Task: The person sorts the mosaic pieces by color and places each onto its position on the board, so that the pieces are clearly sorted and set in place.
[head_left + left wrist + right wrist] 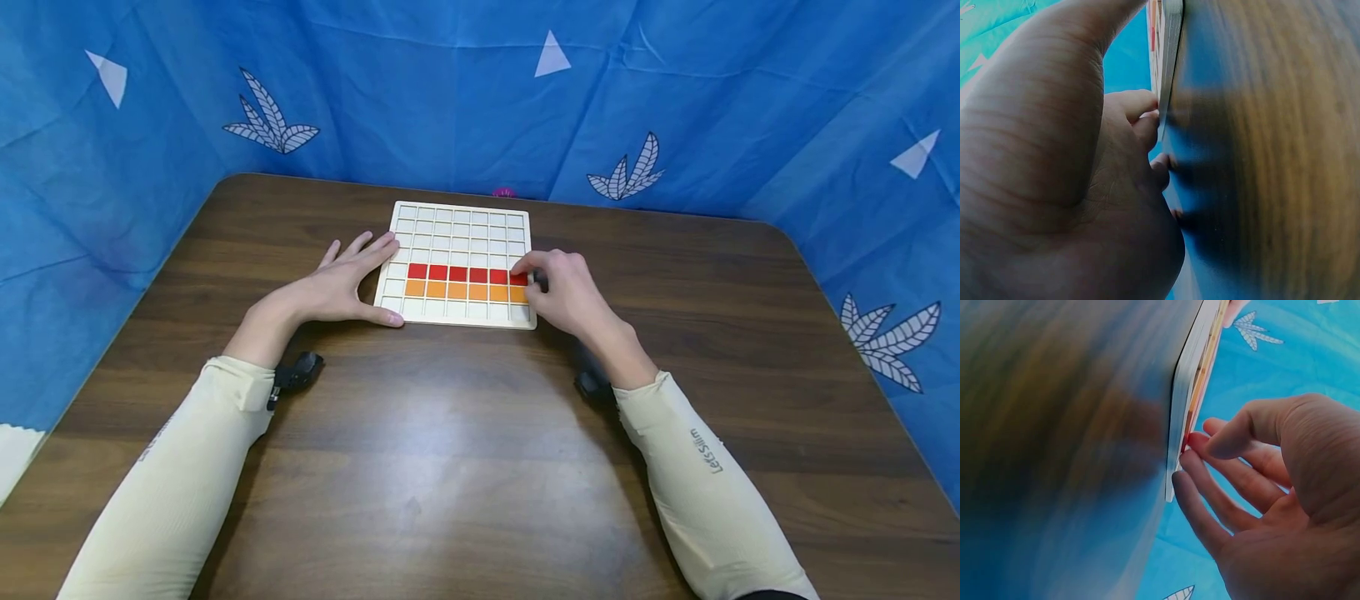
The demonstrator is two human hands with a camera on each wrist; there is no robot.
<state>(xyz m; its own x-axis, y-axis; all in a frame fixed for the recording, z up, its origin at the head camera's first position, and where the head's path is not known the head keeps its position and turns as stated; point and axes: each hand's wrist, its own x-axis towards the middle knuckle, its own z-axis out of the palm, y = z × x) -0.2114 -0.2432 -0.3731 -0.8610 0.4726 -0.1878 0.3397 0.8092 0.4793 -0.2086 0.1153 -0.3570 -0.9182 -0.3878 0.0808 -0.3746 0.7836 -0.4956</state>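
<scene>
A pale grid board (457,311) lies flat near the far edge of the table, with a row of red tiles (458,273) above a row of orange tiles (457,291). My left hand (330,285) spreads along the board's left side, thumb at the near corner and fingertips at the left edge. At the right edge, my right hand (566,287) has its index fingertip on the red tile (518,279) that ends the red row. In the right wrist view the fingers (1244,478) reach toward the board's side (1180,403), fairly straight, with the thumb overlapping them.
The brown wooden table (442,467) extends around the board on all sides. Behind it hangs a blue cloth (420,92) with leaf and triangle prints. Dark wrist cameras (300,371) sit below both wrists. Pale sleeves (176,475) cover the forearms.
</scene>
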